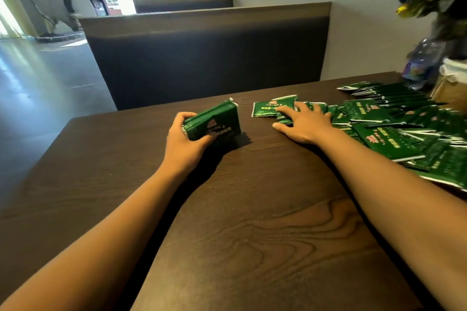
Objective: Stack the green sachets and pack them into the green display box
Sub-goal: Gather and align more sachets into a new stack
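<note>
A stack (214,122) of green sachets is held on edge on the bench (252,235), near centre, clamped in the left hand (184,141) with fingers curled over the top edge and thumb on the printed face. The right hand (304,122) lies flat, fingers spread and straight, on loose sachets (267,107) at 3 o'clock of the stack. The main pile (404,134) is spread from 3 to 4 o'clock; a neater row (384,93) lies at 2 o'clock. No green display box can be made out. Step in hand, as judged: more sachets are to be gathered. A few should be slid together under flat fingers, squared, faced one way, then added while the stack stays clamped; foil is likely slippery.
</note>
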`<action>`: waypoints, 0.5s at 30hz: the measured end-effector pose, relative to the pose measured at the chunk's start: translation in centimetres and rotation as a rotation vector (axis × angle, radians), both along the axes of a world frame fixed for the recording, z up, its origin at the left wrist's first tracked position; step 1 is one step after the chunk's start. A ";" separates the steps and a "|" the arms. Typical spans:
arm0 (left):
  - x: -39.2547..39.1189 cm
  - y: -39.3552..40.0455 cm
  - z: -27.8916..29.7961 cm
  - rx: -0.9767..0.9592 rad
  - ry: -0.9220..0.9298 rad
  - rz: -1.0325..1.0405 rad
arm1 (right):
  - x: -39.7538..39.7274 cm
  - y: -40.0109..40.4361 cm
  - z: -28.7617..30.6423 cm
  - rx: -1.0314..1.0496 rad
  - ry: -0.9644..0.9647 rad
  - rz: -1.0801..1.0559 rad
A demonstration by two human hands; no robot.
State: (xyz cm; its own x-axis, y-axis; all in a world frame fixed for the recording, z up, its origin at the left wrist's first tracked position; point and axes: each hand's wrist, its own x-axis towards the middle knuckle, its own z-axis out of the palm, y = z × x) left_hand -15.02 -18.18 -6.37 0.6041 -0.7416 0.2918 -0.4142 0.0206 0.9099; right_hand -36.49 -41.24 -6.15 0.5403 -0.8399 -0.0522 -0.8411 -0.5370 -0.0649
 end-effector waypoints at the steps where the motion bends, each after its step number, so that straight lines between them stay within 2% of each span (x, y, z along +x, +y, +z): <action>1: -0.1 0.1 0.0 -0.026 0.001 0.056 | -0.4 1.0 0.1 0.008 -0.029 0.045; 5: -0.2 0.4 -0.3 -0.109 0.020 0.168 | 0.6 5.5 0.4 0.027 -0.126 0.158; 10: -0.8 1.2 0.0 -0.231 -0.033 0.236 | 3.1 9.5 -0.1 -0.137 -0.187 0.119; 15: -0.1 2.8 -0.3 -0.081 -0.018 0.147 | 2.9 10.4 0.9 -0.254 -0.168 0.174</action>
